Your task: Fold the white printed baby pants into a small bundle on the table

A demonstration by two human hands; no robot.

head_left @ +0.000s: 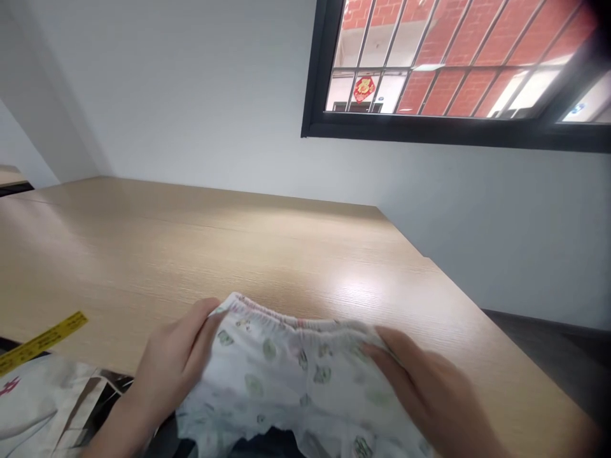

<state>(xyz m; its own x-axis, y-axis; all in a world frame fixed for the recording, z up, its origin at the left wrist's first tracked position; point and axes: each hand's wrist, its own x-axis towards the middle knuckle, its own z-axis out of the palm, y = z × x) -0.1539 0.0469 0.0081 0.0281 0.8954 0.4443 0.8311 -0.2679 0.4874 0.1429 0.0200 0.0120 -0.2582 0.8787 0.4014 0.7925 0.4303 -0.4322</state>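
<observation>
A pale grey wall (191, 108) fills the far side of the room, and a long wooden table (191, 254) runs out toward it from the person standing at 6 o'clock. At 1 o'clock, a black-framed window (315, 76) looks through metal bars onto a red brick building (458, 83). Dark floor (558, 356) shows past the table's edge at 3 o'clock.

A white garment (281, 381) with small green prints lies at 6 o'clock, at the near side of the table, its gathered elastic waistband (296, 321) facing 12 o'clock. A printed white cloth (42, 407) sits at 8 o'clock, just beside it.

The left hand (167, 362) clenches the waistband's left end, its fingers (195, 324) pinching the fabric. The right hand (420, 388), slightly blurred, grips the right end with curled fingers (382, 343).

A yellow tape measure (42, 342) lies at 9 o'clock, near the left hand. A small red ornament (364, 89) hangs beyond the window, on the far side of the bars.
</observation>
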